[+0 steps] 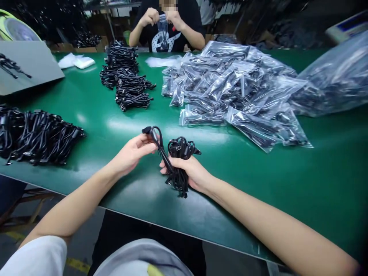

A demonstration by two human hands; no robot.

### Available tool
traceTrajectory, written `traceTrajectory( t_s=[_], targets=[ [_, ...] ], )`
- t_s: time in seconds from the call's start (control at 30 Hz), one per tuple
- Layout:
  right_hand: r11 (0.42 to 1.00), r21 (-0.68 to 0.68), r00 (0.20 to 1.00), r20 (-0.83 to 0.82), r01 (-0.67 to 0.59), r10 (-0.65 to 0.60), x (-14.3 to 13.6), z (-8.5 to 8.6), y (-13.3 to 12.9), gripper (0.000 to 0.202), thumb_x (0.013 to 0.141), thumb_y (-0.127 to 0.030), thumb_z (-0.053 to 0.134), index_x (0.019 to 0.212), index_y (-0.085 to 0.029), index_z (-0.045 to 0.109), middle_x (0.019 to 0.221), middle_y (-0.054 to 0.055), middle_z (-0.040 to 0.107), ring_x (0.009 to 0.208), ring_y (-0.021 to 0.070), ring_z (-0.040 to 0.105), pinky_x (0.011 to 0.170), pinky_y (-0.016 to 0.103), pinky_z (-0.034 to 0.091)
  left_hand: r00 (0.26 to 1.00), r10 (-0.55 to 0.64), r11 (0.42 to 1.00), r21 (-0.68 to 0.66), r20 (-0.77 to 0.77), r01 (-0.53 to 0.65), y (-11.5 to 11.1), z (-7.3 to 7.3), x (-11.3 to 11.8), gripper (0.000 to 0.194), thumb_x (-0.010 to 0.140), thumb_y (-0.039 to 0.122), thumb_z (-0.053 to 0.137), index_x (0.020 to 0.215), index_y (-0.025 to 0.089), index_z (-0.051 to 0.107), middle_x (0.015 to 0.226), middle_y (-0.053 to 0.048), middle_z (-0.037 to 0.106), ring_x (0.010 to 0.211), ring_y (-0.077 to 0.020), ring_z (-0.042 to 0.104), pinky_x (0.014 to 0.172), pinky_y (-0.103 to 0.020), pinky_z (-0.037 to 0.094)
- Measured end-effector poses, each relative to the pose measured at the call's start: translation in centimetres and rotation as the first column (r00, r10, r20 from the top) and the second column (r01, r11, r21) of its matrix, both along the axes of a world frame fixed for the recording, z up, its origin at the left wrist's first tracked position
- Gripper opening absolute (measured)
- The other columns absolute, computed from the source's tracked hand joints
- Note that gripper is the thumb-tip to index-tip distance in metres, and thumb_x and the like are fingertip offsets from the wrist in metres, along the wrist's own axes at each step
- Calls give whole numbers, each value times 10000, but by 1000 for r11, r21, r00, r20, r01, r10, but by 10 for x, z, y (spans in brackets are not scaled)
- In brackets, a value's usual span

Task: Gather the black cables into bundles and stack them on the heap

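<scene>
Head view: left hand (133, 153) pinches cable (163, 153), right hand (195, 170) clasps bundle (180, 149), shirt print (156, 42) unreadable

both forearms (244, 205) angle inward, the left hand (130, 154) loosely bent, the right hand (196, 171) curled, its thumb (178, 162) uppermost.

Place: a packing workshop, apparently
Green table (273, 172): heaped with cable bundles (43, 134) and clear bags (224, 76)
Co-worker (169, 40): at work opposite

Black cables (178, 178), looped, held bunched together
</scene>
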State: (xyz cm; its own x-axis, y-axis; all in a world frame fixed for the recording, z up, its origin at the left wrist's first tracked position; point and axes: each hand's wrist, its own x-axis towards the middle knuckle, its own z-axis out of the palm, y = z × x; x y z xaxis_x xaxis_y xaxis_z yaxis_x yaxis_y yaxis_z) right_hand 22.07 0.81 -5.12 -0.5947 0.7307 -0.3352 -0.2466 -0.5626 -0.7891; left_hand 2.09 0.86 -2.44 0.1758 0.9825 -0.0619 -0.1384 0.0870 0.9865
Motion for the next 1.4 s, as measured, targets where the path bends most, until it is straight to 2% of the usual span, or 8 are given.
traceTrajectory(
  t_s=[0.2, 0.37, 0.57, 0.8, 0.97, 1.03, 1.17, 1.4],
  targets=[
    [996, 65, 998, -15, 63, -62, -4, -5, 8, 350, 763, -458, 813, 994, -198, 776, 987, 72, 772, 927, 204, 709, 947, 380, 529, 1000, -20, 999, -39, -3, 20, 2, -8, -10, 296, 753, 376, 797, 863, 153, 638, 723, 14, 581, 662, -110, 506, 657, -265, 426],
    [988, 148, 980, 186, 45, -73, -7, 0, 10, 363, 627, -380, 872, 911, -187, 759, 837, 36, 738, 783, 208, 666, 796, 374, 529, 999, 9, 996, -84, -48, -13, 1, -8, -11, 279, 781, 380, 757, 882, 158, 622, 752, 16, 571, 689, -111, 501, 677, -261, 420],
    [962, 269, 979, 204, -36, -21, -11, 5, 1, 60, 745, -222, 649, 708, -189, 681, 663, -7, 657, 660, 157, 609, 686, 305, 489, 988, 80, 995, -47, -133, -87, 0, -4, -9, 351, 754, 466, 762, 817, 170, 585, 695, 32, 538, 649, -105, 488, 654, -251, 410],
    [861, 471, 906, 423, -191, -30, -12, 21, -8, 136, 783, -230, 587, 648, -219, 598, 627, -14, 606, 621, 162, 559, 618, 311, 453, 983, 33, 993, -108, -179, -53, 3, -10, -8, 462, 683, 534, 801, 705, 173, 514, 620, 49, 513, 561, -82, 454, 589, -240, 372],
    [816, 550, 910, 407, -180, -74, -11, 19, -15, 59, 789, -207, 605, 836, -242, 613, 762, -24, 621, 678, 159, 555, 624, 299, 452, 988, 11, 991, -134, -156, -32, -1, -9, -6, 424, 660, 482, 837, 734, 157, 575, 652, 40, 553, 586, -86, 486, 593, -239, 391],
    [825, 541, 920, 385, -163, -71, -10, 17, -14, 122, 778, -198, 626, 888, -248, 618, 795, -23, 636, 711, 162, 572, 669, 304, 474, 992, -3, 987, -161, -124, -17, -2, -9, -5, 432, 629, 466, 861, 750, 149, 593, 657, 35, 566, 590, -90, 498, 591, -241, 397],
    [894, 411, 917, 398, -176, -2, -7, 16, -8, 70, 784, -236, 627, 716, -223, 619, 643, -18, 619, 646, 162, 568, 674, 317, 468, 1000, -15, 975, -223, 2, 15, 0, -11, -7, 424, 625, 433, 878, 792, 130, 631, 678, 14, 605, 596, -94, 525, 600, -246, 403],
    [986, 147, 985, 163, -77, 53, -11, 5, -4, 79, 716, -203, 665, 643, -182, 644, 576, -21, 610, 613, 134, 549, 654, 283, 442, 986, -25, 958, -277, 166, 70, 1, -14, -10, 279, 691, 295, 852, 862, 126, 712, 799, -15, 666, 725, -103, 564, 733, -249, 432]
  ],
)
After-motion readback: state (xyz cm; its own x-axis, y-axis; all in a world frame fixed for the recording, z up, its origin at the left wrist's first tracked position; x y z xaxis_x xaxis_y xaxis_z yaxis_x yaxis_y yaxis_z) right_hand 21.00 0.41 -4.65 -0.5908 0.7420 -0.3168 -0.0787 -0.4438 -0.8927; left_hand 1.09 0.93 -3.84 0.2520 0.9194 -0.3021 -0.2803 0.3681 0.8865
